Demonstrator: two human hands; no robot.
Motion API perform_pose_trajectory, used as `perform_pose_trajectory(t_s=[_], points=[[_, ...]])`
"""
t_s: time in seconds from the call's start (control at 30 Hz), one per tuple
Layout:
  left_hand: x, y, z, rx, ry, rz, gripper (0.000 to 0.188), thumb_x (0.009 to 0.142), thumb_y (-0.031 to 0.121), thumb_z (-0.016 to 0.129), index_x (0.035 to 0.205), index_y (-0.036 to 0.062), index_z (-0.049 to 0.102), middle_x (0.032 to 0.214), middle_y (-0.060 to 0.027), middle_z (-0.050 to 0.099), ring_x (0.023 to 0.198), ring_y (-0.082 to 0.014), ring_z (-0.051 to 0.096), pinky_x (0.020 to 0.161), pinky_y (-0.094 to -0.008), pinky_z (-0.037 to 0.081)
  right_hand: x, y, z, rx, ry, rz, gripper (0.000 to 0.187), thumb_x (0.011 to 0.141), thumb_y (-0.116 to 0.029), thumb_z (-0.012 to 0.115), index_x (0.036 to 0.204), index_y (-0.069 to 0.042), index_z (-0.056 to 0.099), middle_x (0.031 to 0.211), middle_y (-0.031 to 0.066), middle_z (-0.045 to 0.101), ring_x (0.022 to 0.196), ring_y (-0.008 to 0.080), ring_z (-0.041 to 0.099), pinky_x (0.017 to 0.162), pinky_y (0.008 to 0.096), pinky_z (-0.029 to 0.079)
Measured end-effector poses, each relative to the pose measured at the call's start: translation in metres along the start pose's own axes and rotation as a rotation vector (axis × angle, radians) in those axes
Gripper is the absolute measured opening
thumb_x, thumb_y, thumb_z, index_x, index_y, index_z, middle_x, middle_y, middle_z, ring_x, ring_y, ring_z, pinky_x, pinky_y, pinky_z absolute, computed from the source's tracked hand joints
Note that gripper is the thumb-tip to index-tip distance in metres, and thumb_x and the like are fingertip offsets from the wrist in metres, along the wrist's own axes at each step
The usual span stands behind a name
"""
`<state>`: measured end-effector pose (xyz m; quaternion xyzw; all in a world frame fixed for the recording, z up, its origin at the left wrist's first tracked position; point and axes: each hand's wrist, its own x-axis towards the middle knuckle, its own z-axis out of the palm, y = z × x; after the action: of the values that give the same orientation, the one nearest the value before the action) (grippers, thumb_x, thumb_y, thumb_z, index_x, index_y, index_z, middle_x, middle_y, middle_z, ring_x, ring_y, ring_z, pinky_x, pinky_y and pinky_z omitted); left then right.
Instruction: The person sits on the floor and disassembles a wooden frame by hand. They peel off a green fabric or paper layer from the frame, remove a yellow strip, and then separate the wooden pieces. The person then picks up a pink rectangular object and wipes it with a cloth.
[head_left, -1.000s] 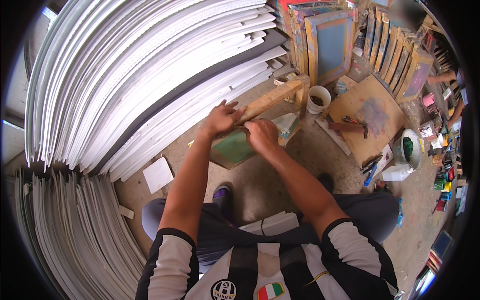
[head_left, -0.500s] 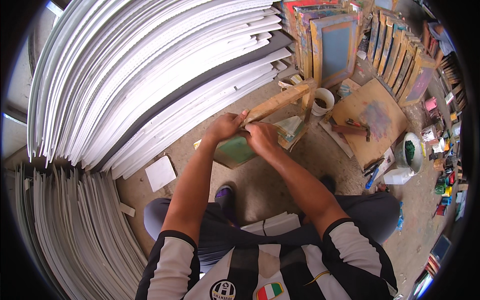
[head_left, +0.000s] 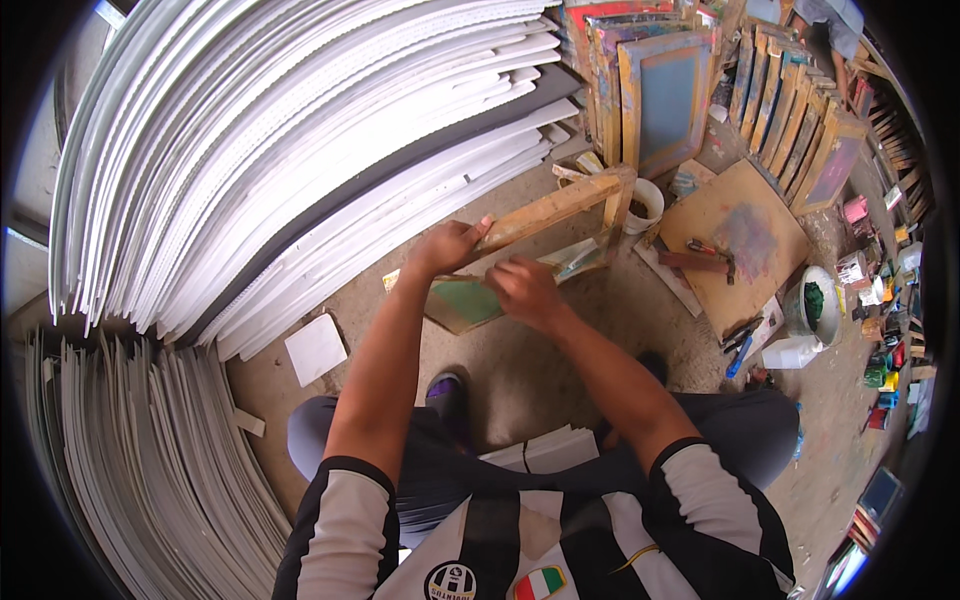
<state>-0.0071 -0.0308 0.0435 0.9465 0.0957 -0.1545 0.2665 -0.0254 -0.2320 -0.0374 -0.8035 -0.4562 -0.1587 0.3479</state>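
Wooden screen frame (head_left: 560,204), grasped by left hand (head_left: 446,248), should be steadied; grip of right hand (head_left: 527,292), beside it, cannot be told

Stacked white sheets (head_left: 300,150) left, paint-smeared board (head_left: 752,240) right

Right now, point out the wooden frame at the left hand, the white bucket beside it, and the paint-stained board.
Wooden frame (head_left: 555,207): head view, top bar.
White bucket (head_left: 653,198): head view, inner wall.
Board (head_left: 750,230): head view, paint stain.
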Motion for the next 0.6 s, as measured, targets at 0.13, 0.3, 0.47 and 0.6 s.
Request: perform_pose_trajectory(t_s=[0.13, 0.3, 0.47, 0.6], points=[[-0.005, 0.002, -0.001, -0.075, -0.05, -0.041, 0.084, 0.101, 0.074, 0.038, 0.095, -0.0019, 0.074, 0.076, -0.0195, 0.068, 0.077, -0.0312, 0.07, 0.075, -0.0439, 0.053, 0.013, -0.013, -0.003, 0.014, 0.033, 0.088, 0.018, 0.082, -0.023, 0.075, 0.094, -0.009, 0.072, 0.09, 0.0086, 0.067, 0.088, 0.0286, 0.066, 0.077, 0.0443, 0.056], [-0.006, 0.005, 0.003, -0.054, -0.017, -0.042, 0.084, 0.101, 0.074, 0.038, 0.102, -0.0018, 0.075, 0.083, -0.0214, 0.071, 0.085, -0.0337, 0.07, 0.083, -0.0431, 0.052, 0.019, -0.029, 0.013, -0.076, 0.05, 0.095, 0.024, 0.081, -0.031, 0.077, 0.093, -0.01, 0.074, 0.093, 0.0089, 0.071, 0.09, 0.0289, 0.068, 0.083, 0.0469, 0.055], [-0.01, 0.003, -0.005, -0.077, -0.043, -0.072, 0.083, 0.099, 0.074, 0.041, 0.117, 0.0005, 0.074, 0.105, -0.0229, 0.074, 0.1, -0.0362, 0.07, 0.092, -0.0424, 0.051, 0.035, -0.048, 0.013, -0.116, -0.205, 0.283, 0.02, 0.085, -0.03, 0.075, 0.086, -0.009, 0.074, 0.085, 0.0129, 0.074, 0.083, 0.0335, 0.072, 0.085, 0.0498, 0.055], [-0.008, -0.052, -0.008, 0.186, 0.059, 0.092, 0.086, 0.098, 0.077, 0.04, 0.131, 0.0035, 0.069, 0.125, -0.0246, 0.07, 0.117, -0.0371, 0.066, 0.103, -0.0426, 0.047, 0.051, -0.044, 0.02, -0.116, -0.267, 0.306, 0.01, 0.084, -0.02, 0.069, 0.08, -0.011, 0.074, 0.08, 0.0114, 0.073, 0.075, 0.0303, 0.073, 0.072, 0.0472, 0.056]])
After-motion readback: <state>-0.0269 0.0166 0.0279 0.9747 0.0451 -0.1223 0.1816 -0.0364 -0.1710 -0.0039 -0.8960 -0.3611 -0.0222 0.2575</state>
